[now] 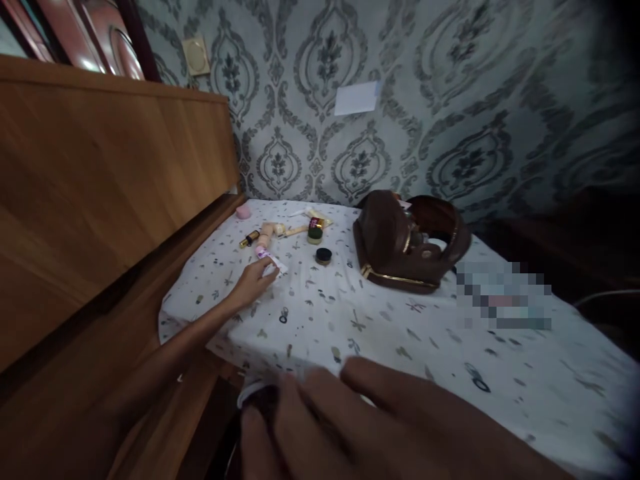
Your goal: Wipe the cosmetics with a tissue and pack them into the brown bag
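Note:
My left hand (253,281) reaches over the patterned cloth, its fingers closed on one end of a white and purple tube (265,253). My right hand (360,420) is large and blurred in the foreground, fingers curled around a dark thing with a pale rim (253,388) that I cannot make out. Beyond my left hand lie a black and gold tube (249,239), beige items (267,233), a green-lidded jar (315,235) and a black-lidded jar (323,256). A brown bag (390,250) stands open to their right, with things inside.
White patterned cloth (380,333) covers the surface. A wooden panel (115,160) rises at the left. A pink item (243,211) sits at the far left corner. Pixelated items (505,300) lie right of the bag. Behind is a papered wall (300,100).

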Action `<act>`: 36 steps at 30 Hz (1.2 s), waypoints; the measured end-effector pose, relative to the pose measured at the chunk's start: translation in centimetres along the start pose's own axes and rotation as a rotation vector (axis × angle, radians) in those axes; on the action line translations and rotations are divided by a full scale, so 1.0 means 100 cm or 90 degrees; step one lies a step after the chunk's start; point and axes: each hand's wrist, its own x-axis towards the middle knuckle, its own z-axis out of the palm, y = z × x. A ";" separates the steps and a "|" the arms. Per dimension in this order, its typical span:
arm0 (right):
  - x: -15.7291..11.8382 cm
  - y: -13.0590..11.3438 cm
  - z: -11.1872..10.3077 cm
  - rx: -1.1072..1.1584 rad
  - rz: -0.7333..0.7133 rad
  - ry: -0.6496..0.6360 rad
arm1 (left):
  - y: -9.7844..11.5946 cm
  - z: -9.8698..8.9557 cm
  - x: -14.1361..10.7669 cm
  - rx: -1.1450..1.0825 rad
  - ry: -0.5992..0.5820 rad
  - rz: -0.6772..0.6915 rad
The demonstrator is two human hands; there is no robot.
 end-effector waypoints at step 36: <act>-0.048 0.234 0.076 0.520 0.479 0.147 | -0.040 0.029 0.261 0.243 0.029 -0.008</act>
